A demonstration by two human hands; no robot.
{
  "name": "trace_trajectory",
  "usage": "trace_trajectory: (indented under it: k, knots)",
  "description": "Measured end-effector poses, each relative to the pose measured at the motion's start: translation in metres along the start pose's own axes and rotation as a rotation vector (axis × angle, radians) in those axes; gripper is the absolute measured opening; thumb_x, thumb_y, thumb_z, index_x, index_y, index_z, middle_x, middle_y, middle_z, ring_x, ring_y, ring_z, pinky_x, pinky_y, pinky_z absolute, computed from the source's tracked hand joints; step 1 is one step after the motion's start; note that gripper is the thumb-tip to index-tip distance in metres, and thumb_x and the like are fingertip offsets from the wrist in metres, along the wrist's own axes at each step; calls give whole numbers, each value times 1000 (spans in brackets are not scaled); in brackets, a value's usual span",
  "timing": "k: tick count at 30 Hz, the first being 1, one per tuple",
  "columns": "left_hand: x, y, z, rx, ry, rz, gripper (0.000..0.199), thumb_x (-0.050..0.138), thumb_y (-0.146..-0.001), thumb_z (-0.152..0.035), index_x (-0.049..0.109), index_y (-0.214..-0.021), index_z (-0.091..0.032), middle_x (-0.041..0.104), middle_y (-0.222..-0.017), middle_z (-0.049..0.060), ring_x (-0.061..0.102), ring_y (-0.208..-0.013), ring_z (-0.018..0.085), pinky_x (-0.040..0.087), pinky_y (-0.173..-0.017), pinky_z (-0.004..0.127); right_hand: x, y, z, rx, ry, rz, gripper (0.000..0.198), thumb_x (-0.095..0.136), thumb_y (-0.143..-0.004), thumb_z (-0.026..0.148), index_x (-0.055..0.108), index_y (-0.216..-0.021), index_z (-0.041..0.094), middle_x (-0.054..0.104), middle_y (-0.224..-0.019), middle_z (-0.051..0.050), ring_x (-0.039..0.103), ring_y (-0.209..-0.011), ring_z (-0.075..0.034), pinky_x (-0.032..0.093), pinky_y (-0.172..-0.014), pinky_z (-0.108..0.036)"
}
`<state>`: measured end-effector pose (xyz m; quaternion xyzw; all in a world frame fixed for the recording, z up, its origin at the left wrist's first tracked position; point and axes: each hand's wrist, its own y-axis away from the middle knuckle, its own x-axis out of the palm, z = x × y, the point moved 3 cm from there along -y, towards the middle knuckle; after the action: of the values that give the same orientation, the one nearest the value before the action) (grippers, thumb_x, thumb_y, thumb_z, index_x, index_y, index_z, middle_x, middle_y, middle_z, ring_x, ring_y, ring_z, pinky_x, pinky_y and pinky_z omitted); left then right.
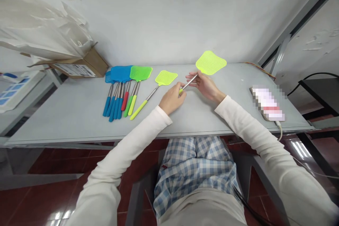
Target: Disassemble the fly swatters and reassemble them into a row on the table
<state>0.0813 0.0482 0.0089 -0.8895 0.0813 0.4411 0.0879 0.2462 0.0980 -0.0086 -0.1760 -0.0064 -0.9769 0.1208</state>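
Note:
A yellow-green fly swatter [211, 62] with a metal shaft is held slantwise above the table, its mesh head up and to the right. My left hand [173, 98] is closed around its handle, most of which is hidden by the fingers. At the upper end of the shaft, my right hand [206, 85] has its thumb at the neck below the head, with the other fingers stretched out behind the shaft. Left of my hands lies another yellow-green fly swatter [166, 77]. Further left, several blue fly swatters [120, 73] and green fly swatters [140, 73] overlap; one handle [125, 101] is red.
The grey table [87, 113] backs onto a white wall. An open cardboard box [91, 64] stands at the back left, beside a white tray [16, 90]. A phone [267, 104] with a cable [279, 129] lies on the right. Thin coloured wires [261, 69] run along the back right.

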Motion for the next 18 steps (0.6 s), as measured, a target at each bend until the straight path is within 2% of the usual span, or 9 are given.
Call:
trace_trajectory:
  k: [3, 7, 10, 15, 18]
  knots:
    - [2, -14, -9, 0, -171, 54, 36, 31, -102, -44, 55, -118, -22, 71, -93, 8, 68, -91, 26, 45, -76, 33, -6, -3, -3, -38, -12, -55, 35, 53, -95, 56, 63, -88, 23, 75, -99, -4, 69, -95, -18, 54, -92, -37]
    - [16, -23, -18, 6, -386, 78, 44, 20, -105, -43, 52, -122, -19, 72, -100, 13, 70, -90, 29, 45, -75, 34, -13, -9, -10, -77, 9, -167, 41, 51, -94, 62, 54, -80, 24, 77, -95, -3, 69, -94, -19, 53, -93, -38]
    - [24, -23, -24, 15, -491, 65, 47, 16, -105, -42, 51, -125, -17, 73, -100, 15, 72, -90, 30, 47, -74, 35, -19, -18, -8, -75, 14, -243, 41, 49, -95, 62, 51, -80, 24, 77, -99, -4, 69, -97, -19, 52, -94, -39]
    - [23, -6, -19, 42, -593, 77, 49, 14, -105, -43, 52, -123, -19, 73, -99, 14, 73, -90, 30, 48, -73, 35, -63, -32, 12, -102, -66, -519, 37, 35, -104, 48, 43, -78, 24, 74, -104, -3, 70, -99, -15, 53, -91, -35]
    - [16, 11, -7, 53, -630, 98, 46, 16, -105, -42, 53, -121, -20, 74, -100, 12, 73, -87, 29, 46, -68, 32, -80, -34, 21, -95, -107, -550, 35, 34, -105, 45, 44, -79, 24, 72, -93, -1, 70, -91, -14, 55, -86, -33]
